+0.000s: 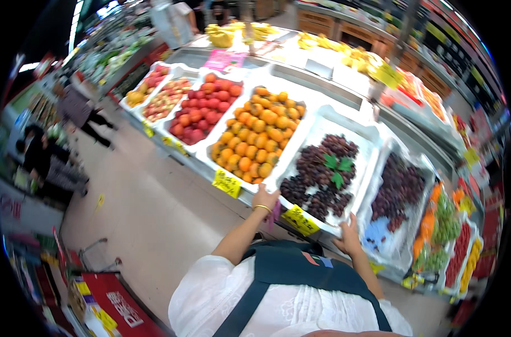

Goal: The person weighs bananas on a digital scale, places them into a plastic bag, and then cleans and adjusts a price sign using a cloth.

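Observation:
Before me stands a white foam tray (pixel 326 120) with bunches of dark grapes (pixel 329 153) and a green leaf decoration (pixel 338 166) on top. My left hand (pixel 265 198), with a yellow bangle at the wrist, grips the tray's front left corner. A piece of purple cloth (pixel 274 215) hangs by that hand; whether the fingers hold it is unclear. At the front right corner, my right hand (pixel 349 236) grips the same tray, thumb upward. A yellow price card (pixel 300 220) sits at the tray's front edge between my hands.
Left of the grapes is a tray of persimmons (pixel 257 132), then red fruit (pixel 207 107). A second grape tray (pixel 396 189) adjoins on the right, with bagged green grapes (pixel 443 219) beyond. Bananas (pixel 323 42) lie behind. People (pixel 80 105) are in the left aisle, near a red-fronted display (pixel 122 303).

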Available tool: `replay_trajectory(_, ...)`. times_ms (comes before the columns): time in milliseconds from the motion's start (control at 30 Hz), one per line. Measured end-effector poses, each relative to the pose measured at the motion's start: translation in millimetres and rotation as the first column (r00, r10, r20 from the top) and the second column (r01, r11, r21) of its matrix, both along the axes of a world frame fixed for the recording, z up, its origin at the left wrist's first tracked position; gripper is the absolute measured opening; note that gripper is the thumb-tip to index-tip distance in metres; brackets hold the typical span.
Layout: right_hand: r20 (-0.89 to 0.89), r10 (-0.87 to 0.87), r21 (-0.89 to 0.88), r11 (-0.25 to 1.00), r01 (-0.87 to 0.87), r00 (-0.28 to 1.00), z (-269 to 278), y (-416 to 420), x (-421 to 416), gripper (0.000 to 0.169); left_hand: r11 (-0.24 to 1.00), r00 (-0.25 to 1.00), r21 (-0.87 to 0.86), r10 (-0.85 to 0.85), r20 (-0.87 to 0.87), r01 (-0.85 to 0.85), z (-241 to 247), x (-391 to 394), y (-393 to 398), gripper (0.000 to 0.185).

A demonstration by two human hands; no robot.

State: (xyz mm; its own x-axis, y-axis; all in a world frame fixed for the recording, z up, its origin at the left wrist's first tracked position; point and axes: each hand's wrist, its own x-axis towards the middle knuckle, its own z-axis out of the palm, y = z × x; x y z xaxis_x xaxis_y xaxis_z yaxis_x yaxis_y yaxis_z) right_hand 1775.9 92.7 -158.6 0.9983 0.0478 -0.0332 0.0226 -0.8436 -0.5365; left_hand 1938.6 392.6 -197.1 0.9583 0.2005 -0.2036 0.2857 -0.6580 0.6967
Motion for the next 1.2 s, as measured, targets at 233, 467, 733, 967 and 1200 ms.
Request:
replay_trajectory(233,-0.084,0.044,-0.089,0.995,-0.052,0.995,-1.2,-6.0,2.7,0.072,0.995,0.992,-0.087,-0.056,-0.117,0.046,3.1,1.3,7.2,0.076)
replay_trajectory(467,-0.133,-0.029,-0.008,1.000,0.029,0.991,1.7,-1.3,6.0,0.062,0.659,0.961,-0.705,0.119,-0.248,-0.263,-27.3,-60.3,71.1,0.048)
replay_trajectory(733,-0.135,-0.174,-0.068,0.984,0.166,0.976,7.3,10.6,24.3,0.066,0.363,0.855,-0.777,0.286,-0.433,-0.515,-35.1,-143.0,130.3,0.034)
replay_trajectory(967,0.378,-0.089,0.005,0.995,0.095,0.922,53.3,110.9,77.0,0.049,0.413,0.848,-0.772,0.440,-0.295,-0.483,-26.9,-133.3,173.3,0.057)
replay_trajectory(1200,0.174,0.714,0.310,0.614,-0.726,0.678,66.5,335.9,97.2,0.071,0.603,0.931,-0.777,0.359,0.063,-0.180,28.7,-110.3,202.1,0.046)
